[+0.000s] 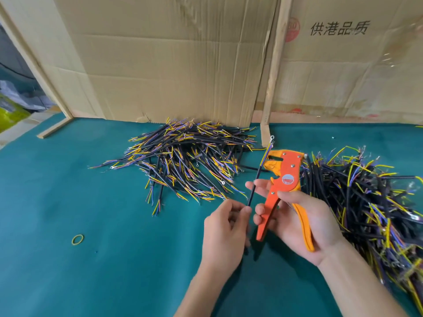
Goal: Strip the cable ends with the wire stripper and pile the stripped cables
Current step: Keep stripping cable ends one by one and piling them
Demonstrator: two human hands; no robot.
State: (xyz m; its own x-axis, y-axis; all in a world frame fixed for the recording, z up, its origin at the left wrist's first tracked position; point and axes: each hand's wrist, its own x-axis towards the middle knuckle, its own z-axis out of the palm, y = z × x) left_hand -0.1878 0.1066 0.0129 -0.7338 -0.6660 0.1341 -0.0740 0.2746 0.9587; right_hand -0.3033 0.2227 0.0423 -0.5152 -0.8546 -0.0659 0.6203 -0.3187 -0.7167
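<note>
Slippage is the likeliest fault here: the left hand (225,221) only pinches the black cable (254,189) near its lower end between fingertips, so a pull from the tool could drag it loose or strip unevenly. The right hand (304,216) curls round the orange wire stripper (280,179), handles spread, jaws apart. The cable rises between both hands, its coloured cores just beside the jaws, not visibly seated. Misfeeding could nick the strands. Farther off on the desk (91,259) lie a cable pile (183,161) and, right, a second heap (366,202).
</note>
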